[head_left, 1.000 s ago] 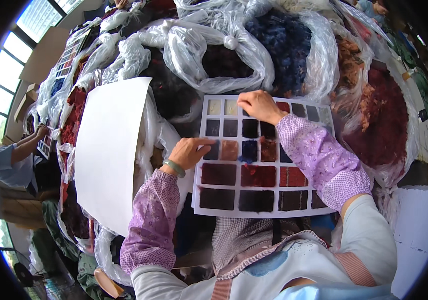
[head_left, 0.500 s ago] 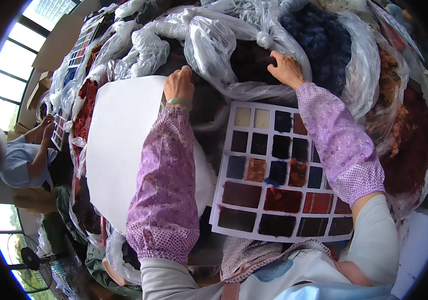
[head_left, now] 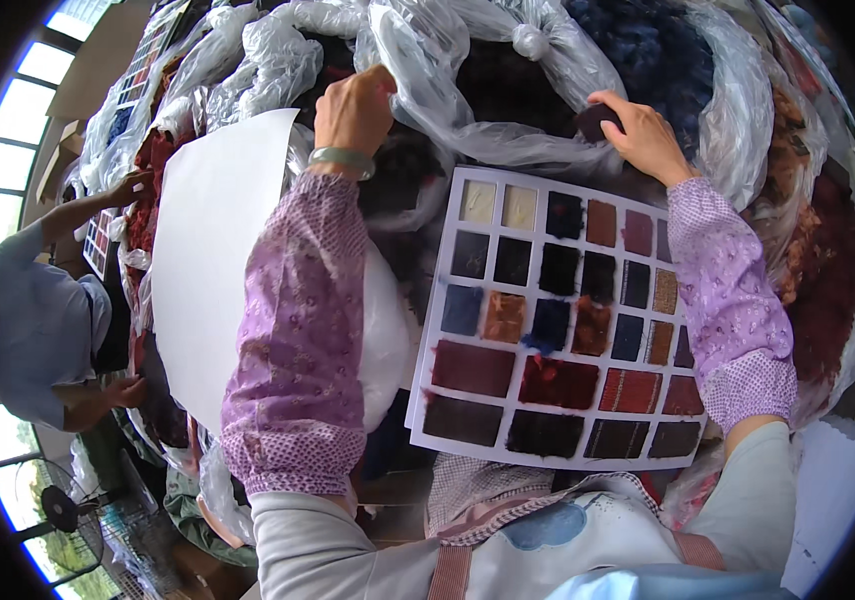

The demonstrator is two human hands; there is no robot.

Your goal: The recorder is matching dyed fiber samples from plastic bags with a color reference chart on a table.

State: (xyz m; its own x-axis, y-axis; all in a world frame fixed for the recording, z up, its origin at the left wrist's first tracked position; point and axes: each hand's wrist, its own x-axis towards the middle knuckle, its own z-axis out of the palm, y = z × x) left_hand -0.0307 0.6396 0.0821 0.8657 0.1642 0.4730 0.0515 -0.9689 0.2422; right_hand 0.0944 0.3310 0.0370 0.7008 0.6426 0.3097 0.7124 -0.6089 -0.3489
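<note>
OK, counting for you: one board (head_left: 513, 404), tipped up right in front of your belly, with five rows of swatches (head_left: 559, 382) on it. I get six in the top row, six in the second, about seven in the third, then four and four in the bottom two, which are the wide ones. Two of the lot are cream, both top left. Your right sleeve covers some of the right edge, so there may be more hiding.

One white sheet (head_left: 223, 230) to the left of it, one knot (head_left: 530, 40) in the plastic up top, one mass of navy fluff (head_left: 643, 55) beyond your right hand (head_left: 643, 137). One other person (head_left: 43, 320) far left, both hands showing, and one fan (head_left: 61, 508) bottom left.

Your hands are well apart. The right one's up past the board's top edge, thumb and fingers pinched on one dark piece (head_left: 598, 122), wrist bent inward, forearm slanting up from the lower right. The left one (head_left: 353, 112) is up near the sheet's top corner, back of the hand toward you, fingers curled under, forearm nearly upright. Reddish bit by those fingertips, but I can't tell if you've got hold of anything. Two purple sleeves (head_left: 298, 330), one bangle (head_left: 340, 160) on your left wrist.
</note>
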